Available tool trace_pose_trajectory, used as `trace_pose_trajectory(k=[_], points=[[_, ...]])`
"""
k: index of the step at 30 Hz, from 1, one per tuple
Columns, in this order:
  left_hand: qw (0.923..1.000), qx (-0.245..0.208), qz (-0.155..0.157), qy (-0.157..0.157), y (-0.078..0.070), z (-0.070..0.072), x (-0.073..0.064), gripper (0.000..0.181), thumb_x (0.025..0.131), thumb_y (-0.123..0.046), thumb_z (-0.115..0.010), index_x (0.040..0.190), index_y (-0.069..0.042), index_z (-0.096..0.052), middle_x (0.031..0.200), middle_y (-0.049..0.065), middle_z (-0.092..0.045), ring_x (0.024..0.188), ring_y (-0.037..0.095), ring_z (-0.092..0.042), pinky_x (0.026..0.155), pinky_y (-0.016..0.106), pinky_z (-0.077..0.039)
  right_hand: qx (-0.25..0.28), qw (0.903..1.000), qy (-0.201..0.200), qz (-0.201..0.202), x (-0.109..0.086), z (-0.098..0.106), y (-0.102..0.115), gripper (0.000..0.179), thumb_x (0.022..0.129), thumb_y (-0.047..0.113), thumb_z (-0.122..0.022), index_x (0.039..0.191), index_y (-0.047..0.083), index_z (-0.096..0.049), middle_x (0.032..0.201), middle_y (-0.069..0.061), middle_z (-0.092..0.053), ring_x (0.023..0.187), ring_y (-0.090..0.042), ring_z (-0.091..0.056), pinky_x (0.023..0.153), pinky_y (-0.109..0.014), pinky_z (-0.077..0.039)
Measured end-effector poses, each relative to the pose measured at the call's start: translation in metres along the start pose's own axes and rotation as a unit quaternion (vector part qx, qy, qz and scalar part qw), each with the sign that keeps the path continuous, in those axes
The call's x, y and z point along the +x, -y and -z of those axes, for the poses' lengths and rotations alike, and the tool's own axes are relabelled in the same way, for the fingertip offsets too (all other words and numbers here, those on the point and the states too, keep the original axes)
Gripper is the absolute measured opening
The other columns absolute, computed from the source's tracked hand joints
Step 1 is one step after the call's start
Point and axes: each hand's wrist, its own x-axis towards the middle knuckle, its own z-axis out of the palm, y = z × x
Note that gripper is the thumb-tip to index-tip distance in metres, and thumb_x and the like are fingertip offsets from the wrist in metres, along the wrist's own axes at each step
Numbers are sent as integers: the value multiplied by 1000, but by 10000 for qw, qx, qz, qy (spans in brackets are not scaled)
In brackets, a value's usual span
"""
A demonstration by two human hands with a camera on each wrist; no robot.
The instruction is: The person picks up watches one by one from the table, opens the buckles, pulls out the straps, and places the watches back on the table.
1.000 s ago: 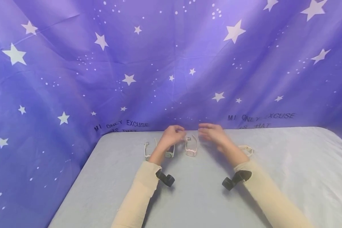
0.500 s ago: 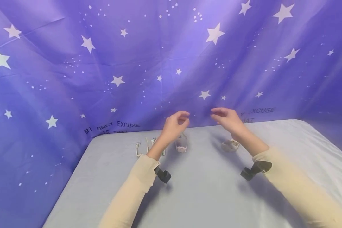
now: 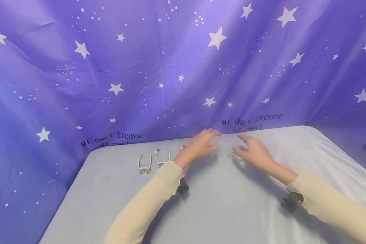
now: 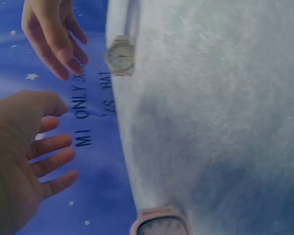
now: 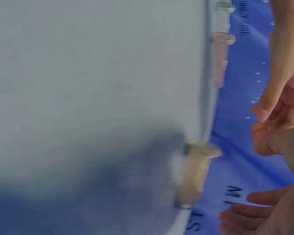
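Note:
My left hand (image 3: 199, 145) hovers over the table's far part, fingers extended and loosely bent, holding nothing. Behind its wrist, a pink watch (image 4: 161, 226) is mostly hidden in the head view. My right hand (image 3: 257, 152) hangs with thumb and fingers apart beside a cream-coloured watch (image 3: 234, 156), its strap looped. Whether the thumb touches that watch cannot be told; in the right wrist view the watch (image 5: 196, 171) appears apart from the hand. To the left lie a pale watch (image 3: 144, 170) and another light-strapped watch (image 3: 162, 163), both with straps undone.
A pale grey cloth covers the table (image 3: 219, 210). A purple curtain (image 3: 170, 67) with white stars and lettering hangs right behind its far edge. Black cameras sit at both wrists, below beige sleeves (image 3: 146, 203).
The head view has turned to the right. My left hand has moved right, past the pink watch, toward the cream-coloured one. My right hand first drew away from the left, then lowered beside that watch.

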Motion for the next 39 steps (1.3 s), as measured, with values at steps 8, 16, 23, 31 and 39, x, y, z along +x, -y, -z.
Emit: trace_pose_trajectory(k=[8,16,23,31,39], points=[[9960,444,-698,338,-3,-24,15,42,100,-24,-64,139,-9,-59,140,5,-63,130,22,-59,112,32,-48,-382,9991,140,-151,-13,-14,-19,74,88,34,-76,140,-11,-49,98,-18,-71,80,-25,-65,75,-51,-58],[9935,448,-864,594,-9,-34,22,44,99,-26,-66,140,-12,-58,140,4,-64,129,18,-60,113,29,-46,-795,9965,-134,-198,-19,-18,-19,50,87,38,-77,114,-2,-65,77,-5,-66,65,-19,-58,56,-39,-51],[9929,387,-771,813,-12,-41,28,46,99,-27,-67,142,-14,-57,143,2,-63,131,17,-59,115,28,-44,-776,9966,-77,-258,-19,-19,-22,39,87,41,-77,100,5,-68,68,0,-61,57,-15,-51,50,-30,-42],[9922,361,-778,901,-11,-45,31,50,95,-28,-70,142,-17,-58,142,-1,-64,131,16,-60,114,27,-45,-805,9966,-102,-107,-21,-22,-19,38,86,35,-78,106,4,-69,71,1,-63,60,-15,-53,53,-32,-44],[9923,273,-774,926,-14,-46,36,51,91,-22,-75,139,-18,-61,137,-2,-67,126,14,-63,110,26,-48,-992,9946,-170,-263,-21,-24,-18,30,87,36,-76,91,8,-66,67,0,-60,57,-17,-51,48,-31,-40]])
